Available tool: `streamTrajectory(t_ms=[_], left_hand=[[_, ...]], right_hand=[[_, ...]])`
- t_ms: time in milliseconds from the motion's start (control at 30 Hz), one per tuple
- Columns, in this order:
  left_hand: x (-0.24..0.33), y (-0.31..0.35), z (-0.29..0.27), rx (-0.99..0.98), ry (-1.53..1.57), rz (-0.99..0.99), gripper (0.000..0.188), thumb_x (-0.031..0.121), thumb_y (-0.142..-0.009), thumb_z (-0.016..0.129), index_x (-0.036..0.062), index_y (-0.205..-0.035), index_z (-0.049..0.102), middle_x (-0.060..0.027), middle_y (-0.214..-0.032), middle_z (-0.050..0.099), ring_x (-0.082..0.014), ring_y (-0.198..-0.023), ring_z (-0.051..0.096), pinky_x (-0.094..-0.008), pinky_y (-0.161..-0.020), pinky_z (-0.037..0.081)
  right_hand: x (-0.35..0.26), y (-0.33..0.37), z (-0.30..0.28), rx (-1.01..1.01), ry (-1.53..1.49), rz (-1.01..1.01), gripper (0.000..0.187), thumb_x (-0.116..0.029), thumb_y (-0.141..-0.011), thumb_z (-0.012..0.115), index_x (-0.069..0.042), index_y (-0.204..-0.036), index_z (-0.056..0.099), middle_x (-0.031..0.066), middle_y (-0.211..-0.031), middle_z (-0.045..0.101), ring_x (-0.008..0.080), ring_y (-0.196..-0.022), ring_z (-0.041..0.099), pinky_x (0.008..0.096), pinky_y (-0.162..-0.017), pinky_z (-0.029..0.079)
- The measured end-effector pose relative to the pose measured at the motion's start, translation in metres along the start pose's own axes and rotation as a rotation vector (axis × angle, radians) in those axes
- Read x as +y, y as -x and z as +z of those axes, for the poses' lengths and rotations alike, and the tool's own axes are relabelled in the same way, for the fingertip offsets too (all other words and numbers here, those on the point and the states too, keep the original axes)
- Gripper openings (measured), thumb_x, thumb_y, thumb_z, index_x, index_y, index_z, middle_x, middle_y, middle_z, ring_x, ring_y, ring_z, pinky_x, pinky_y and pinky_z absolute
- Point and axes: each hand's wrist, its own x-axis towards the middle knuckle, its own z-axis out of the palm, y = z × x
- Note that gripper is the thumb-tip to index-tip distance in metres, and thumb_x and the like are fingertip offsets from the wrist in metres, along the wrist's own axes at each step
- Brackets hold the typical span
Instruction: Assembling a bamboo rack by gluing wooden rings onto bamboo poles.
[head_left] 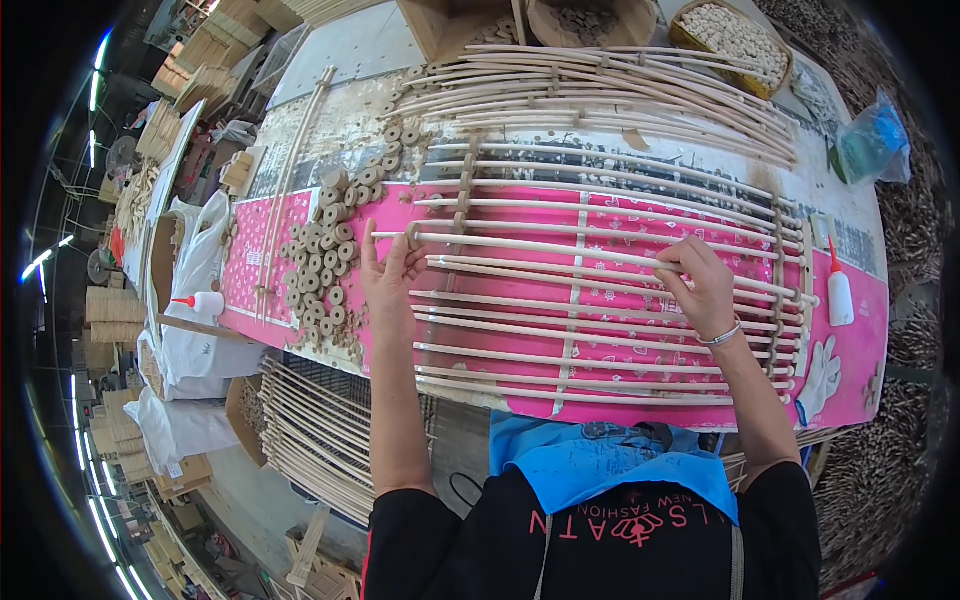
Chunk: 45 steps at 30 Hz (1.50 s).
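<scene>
My left hand (393,268) is at the left end of a pale wooden rod (540,246), its fingers closed on a small round wooden ring (413,236) there. The rod's tip sticks out to the left of the ring, beside my raised index finger. Farther right, my right hand (703,287) pinches the same rod between thumb and fingers. Several more rods (560,310) lie side by side across a pink printed sheet (850,370). On some rods sit rows of brown rings (465,185). A loose pile of thick wooden rings (322,265) is left of my left hand.
Bundled rods (620,90) lie at the table's far side, near a basket of pale pieces (725,35). A white glue bottle (840,298) and a white glove (822,375) are at the right. Another red-tipped bottle (207,303) stands at the left edge. Below are stacked rods (320,430).
</scene>
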Motion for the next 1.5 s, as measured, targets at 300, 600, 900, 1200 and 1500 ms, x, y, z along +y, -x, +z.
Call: streamTrajectory(t_ms=[300, 600, 900, 1200, 1500], left_hand=[[-0.009, -0.013, -0.034, -0.026, -0.051, 0.05, 0.078, 0.019, -0.105, 0.067, 0.0105, -0.167, 0.02, -0.0159, -0.129, 0.071, -0.0241, -0.106, 0.073, -0.032, -0.089, 0.058], [-0.017, -0.017, 0.0, -0.068, -0.081, 0.021, 0.076, 0.019, -0.106, 0.067, 0.006, -0.166, 0.022, -0.0133, -0.121, 0.073, -0.018, -0.101, 0.073, -0.0282, -0.085, 0.057], [-0.011, 0.002, 0.025, -0.022, -0.128, -0.045, 0.077, 0.021, -0.103, 0.071, 0.0038, -0.163, 0.025, -0.0103, -0.112, 0.071, -0.0166, -0.096, 0.07, -0.0298, -0.082, 0.056], [0.026, 0.001, 0.009, -0.139, -1.247, 0.828, 0.052, 0.024, -0.09, 0.08, 0.0156, -0.139, 0.066, -0.0061, -0.128, 0.065, -0.0291, -0.12, 0.058, -0.0431, -0.1, 0.042], [0.007, -0.015, 0.006, -0.303, -1.362, 0.774, 0.039, 0.022, -0.083, 0.082, 0.0188, -0.121, 0.072, -0.0018, -0.123, 0.065, -0.0278, -0.12, 0.058, -0.0457, -0.102, 0.038]], right_hand=[[0.013, -0.004, 0.019, -0.064, 0.04, -0.063, 0.021, -0.027, -0.093, 0.073, -0.013, -0.109, 0.071, 0.0069, -0.098, 0.07, 0.028, -0.088, 0.068, 0.0425, -0.076, 0.054], [0.038, 0.004, 0.023, 0.027, 0.154, -0.019, 0.015, -0.027, -0.095, 0.071, -0.013, -0.1, 0.072, 0.0053, -0.089, 0.064, 0.0264, -0.087, 0.064, 0.0412, -0.077, 0.051], [0.05, 0.003, 0.012, -0.016, 0.029, 0.011, 0.016, -0.02, -0.096, 0.071, -0.006, -0.1, 0.076, 0.0109, -0.083, 0.066, 0.0293, -0.082, 0.063, 0.0408, -0.075, 0.049], [0.043, -0.002, 0.019, -0.093, 0.039, 0.035, 0.014, -0.02, -0.095, 0.073, -0.009, -0.103, 0.074, 0.0076, -0.086, 0.065, 0.0275, -0.082, 0.063, 0.0402, -0.075, 0.05], [0.042, 0.002, 0.025, -0.112, 0.015, 0.075, 0.015, -0.009, -0.088, 0.076, -0.004, -0.1, 0.069, 0.009, -0.093, 0.065, 0.028, -0.089, 0.064, 0.0394, -0.08, 0.051]])
